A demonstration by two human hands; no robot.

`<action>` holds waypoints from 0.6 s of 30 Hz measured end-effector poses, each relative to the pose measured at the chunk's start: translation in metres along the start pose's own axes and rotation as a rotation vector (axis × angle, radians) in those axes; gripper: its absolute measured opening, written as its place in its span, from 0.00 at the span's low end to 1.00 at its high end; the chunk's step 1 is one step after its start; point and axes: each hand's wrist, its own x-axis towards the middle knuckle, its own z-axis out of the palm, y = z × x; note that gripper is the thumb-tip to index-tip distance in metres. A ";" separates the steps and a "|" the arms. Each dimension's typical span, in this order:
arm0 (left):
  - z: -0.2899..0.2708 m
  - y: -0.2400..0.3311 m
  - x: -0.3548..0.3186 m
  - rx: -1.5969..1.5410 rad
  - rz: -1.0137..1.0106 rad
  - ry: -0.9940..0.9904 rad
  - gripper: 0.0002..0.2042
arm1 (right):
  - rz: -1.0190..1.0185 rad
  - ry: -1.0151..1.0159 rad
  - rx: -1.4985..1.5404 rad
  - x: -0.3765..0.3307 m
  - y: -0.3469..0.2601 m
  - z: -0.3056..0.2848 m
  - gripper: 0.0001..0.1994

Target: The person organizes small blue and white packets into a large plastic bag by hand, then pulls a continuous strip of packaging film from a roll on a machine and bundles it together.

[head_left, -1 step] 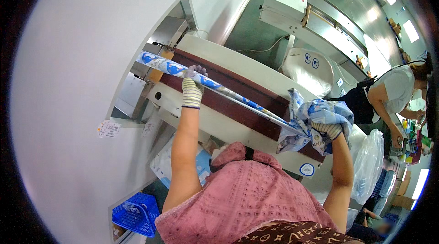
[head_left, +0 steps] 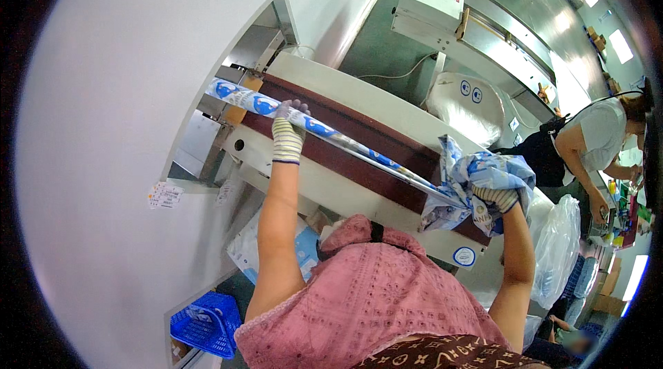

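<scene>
A long strip of blue-and-white printed plastic film [head_left: 353, 146] comes out of the wall opening and runs across the dark red conveyor belt, gathered narrow and pulled taut. My left hand [head_left: 291, 115], in a striped glove with grey fingers, is closed around the film near the opening. At the belt's right end my right hand [head_left: 496, 196], also in a striped glove, grips the crumpled bunch at the film's end [head_left: 492, 170]. Folds of film hide most of its fingers.
Beyond the belt [head_left: 387, 182] stands a white machine box [head_left: 428, 6] on a second conveyor. Clear plastic bags [head_left: 558, 251] hang at right, near a person [head_left: 587, 141] at another table. A blue basket [head_left: 206, 324] sits at lower left; a white wall [head_left: 124, 92] rises at left.
My right hand and the bunched film have shifted very slightly to the right. My left hand keeps its grip at nearly the same place.
</scene>
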 end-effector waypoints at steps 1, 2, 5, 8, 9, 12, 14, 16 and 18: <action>-0.001 0.002 0.003 0.004 0.024 0.035 0.10 | 0.003 0.007 -0.042 -0.008 0.008 0.011 0.12; -0.005 0.007 0.007 -0.048 -0.012 0.041 0.12 | 0.001 0.015 -0.084 -0.013 0.014 0.023 0.12; -0.011 0.006 0.007 0.034 0.085 0.095 0.14 | -0.014 0.026 -0.121 -0.032 0.027 0.040 0.15; -0.030 0.003 0.019 0.106 -0.096 -0.168 0.18 | 0.037 0.075 -0.058 -0.045 0.029 0.049 0.15; -0.033 0.000 0.022 0.129 -0.149 -0.190 0.18 | 0.053 0.077 -0.066 -0.051 0.029 0.053 0.15; -0.028 -0.006 0.011 0.425 -0.269 -0.263 0.15 | 0.157 -0.119 -0.012 -0.057 0.016 0.026 0.15; -0.034 0.002 0.008 0.547 -0.394 -0.446 0.13 | 0.218 -0.088 -0.015 -0.063 0.016 0.027 0.15; -0.023 -0.014 -0.005 0.500 -0.340 -0.437 0.12 | 0.281 -0.037 -0.013 -0.071 0.021 0.035 0.15; -0.013 -0.032 -0.011 0.380 -0.308 -0.542 0.11 | 0.362 0.022 0.012 -0.078 0.024 0.041 0.15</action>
